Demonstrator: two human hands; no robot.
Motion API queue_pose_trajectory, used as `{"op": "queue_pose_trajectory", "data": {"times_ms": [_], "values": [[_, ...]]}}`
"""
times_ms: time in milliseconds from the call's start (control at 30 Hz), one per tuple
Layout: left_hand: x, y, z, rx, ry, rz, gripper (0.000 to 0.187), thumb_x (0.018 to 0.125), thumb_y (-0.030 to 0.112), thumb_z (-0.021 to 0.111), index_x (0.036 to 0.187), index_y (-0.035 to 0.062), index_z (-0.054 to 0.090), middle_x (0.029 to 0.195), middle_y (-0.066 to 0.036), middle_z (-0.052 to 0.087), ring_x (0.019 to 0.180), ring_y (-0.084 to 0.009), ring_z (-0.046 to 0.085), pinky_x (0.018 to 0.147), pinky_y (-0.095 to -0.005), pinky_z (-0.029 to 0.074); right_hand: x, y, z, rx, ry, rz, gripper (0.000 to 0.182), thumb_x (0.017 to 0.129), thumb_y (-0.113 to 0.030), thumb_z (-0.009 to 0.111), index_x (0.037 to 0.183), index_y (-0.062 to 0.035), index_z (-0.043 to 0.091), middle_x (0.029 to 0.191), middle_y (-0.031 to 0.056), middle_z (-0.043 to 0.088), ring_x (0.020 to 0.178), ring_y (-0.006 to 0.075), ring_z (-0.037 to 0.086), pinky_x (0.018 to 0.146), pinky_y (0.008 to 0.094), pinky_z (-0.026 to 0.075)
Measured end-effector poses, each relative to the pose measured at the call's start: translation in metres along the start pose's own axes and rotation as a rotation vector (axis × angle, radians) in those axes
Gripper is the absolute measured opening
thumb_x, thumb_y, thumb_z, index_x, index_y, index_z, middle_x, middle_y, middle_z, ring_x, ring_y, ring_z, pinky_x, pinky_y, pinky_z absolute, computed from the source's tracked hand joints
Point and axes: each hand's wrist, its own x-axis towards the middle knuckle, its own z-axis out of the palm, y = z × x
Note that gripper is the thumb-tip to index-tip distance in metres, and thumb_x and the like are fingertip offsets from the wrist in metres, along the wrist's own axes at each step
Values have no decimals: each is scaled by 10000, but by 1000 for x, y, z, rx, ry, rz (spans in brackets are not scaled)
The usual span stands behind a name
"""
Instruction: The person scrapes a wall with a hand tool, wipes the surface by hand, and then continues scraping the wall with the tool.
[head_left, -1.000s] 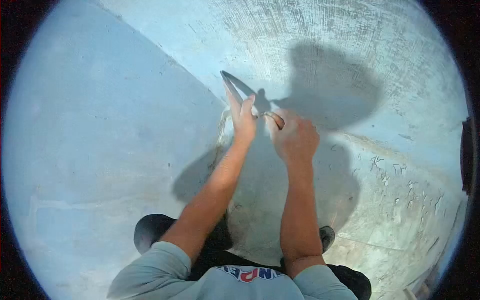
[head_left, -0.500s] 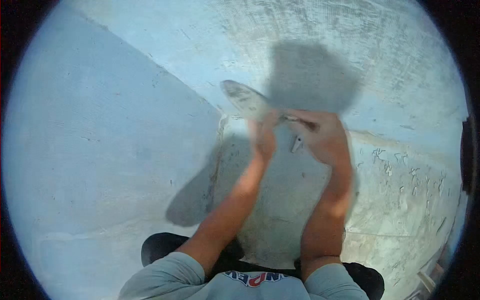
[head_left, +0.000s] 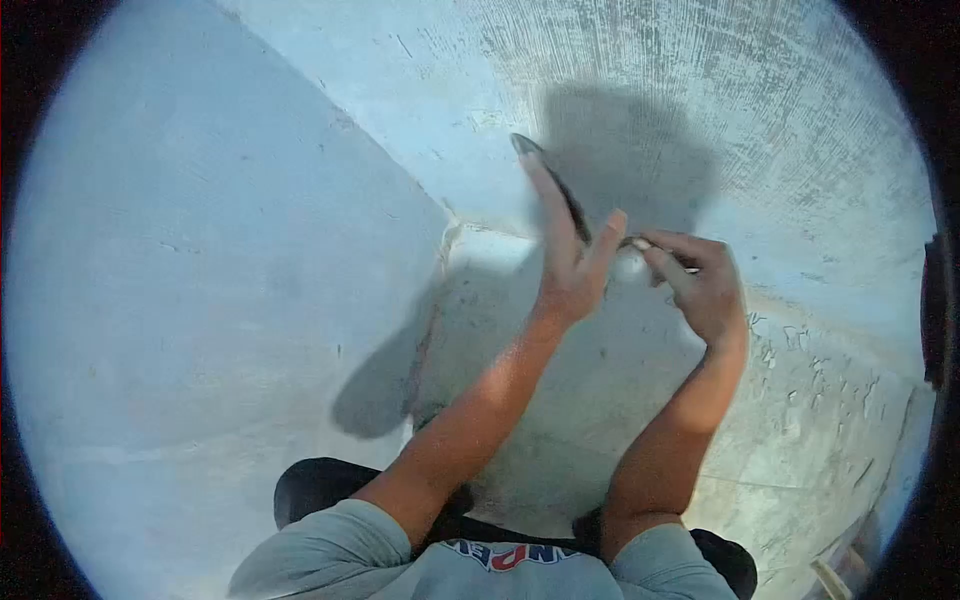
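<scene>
A dark, narrow tool with a rounded metal blade (head_left: 562, 190) is seen nearly edge-on near the middle of the head view. My right hand (head_left: 692, 272) is closed around its thin handle, to the right of the blade. Along the blade's left side lies my left hand (head_left: 578, 255), fingers stretched up against it and thumb spread apart to the right. Whether the left palm presses on the blade cannot be made out.
Pale blue plastered walls (head_left: 250, 230) meet at a corner seam left of my hands. Below them is a grey-green surface (head_left: 560, 390). Rough marks cover the surface at the right. Wooden pieces (head_left: 832, 578) lie at the lower right.
The blade has turned from showing its broad face to nearly edge-on. Both hands have moved to the right, and the left fingers have stretched out along the blade.
</scene>
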Motion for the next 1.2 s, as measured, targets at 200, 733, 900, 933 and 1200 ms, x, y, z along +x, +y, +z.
{"op": "queue_pose_trajectory", "data": {"times_ms": [200, 733, 900, 933, 1200], "values": [[19, -4, -23, -198, 164, 6, 1135, 1038, 355, 726, 1733, 11, -102, 1798, -273, 24, 1656, -401, 95, 1339, -487, 124, 1, 6, 78, 20, 90, -19, 314, 999, -202, 763, 1253, -22, 806, 944, 137, 824, 821, 181, 707, 771, 338, 562], [-27, -16, 81, 221, 128, 259, 947, 986, 58, 574, 1732, -45, 0, 1805, -268, 104, 1655, -385, 168, 1334, -474, 158, -45, 50, -31, 2, 77, 105, 287, 1013, -191, 776, 1263, -57, 820, 772, 47, 725, 609, 98, 568, 574, 301, 474], [-13, -22, 74, 56, 281, 108, 894, 992, 65, 567, 1730, -58, 78, 1791, -276, 167, 1644, -378, 198, 1334, -476, 173, -22, 39, -16, -26, 26, -34, 282, 1018, -223, 757, 1232, -55, 831, 827, 99, 778, 666, 134, 654, 626, 320, 525], [-7, -27, 61, -2, 310, 94, 892, 987, 62, 569, 1729, -61, 89, 1790, -279, 170, 1648, -381, 189, 1336, -481, 166, -13, 33, 4, -13, 53, -86, 284, 1020, -228, 752, 1230, -54, 831, 850, 106, 788, 676, 139, 662, 639, 321, 531], [-17, 1, 46, 193, 162, 122, 931, 914, -36, 463, 1744, -13, 44, 1775, -289, 191, 1638, -401, 217, 1334, -457, 184, -17, 26, 10, 14, 29, -40, 319, 1007, -236, 739, 1244, -36, 815, 925, 141, 812, 735, 163, 674, 714, 344, 544]]}}
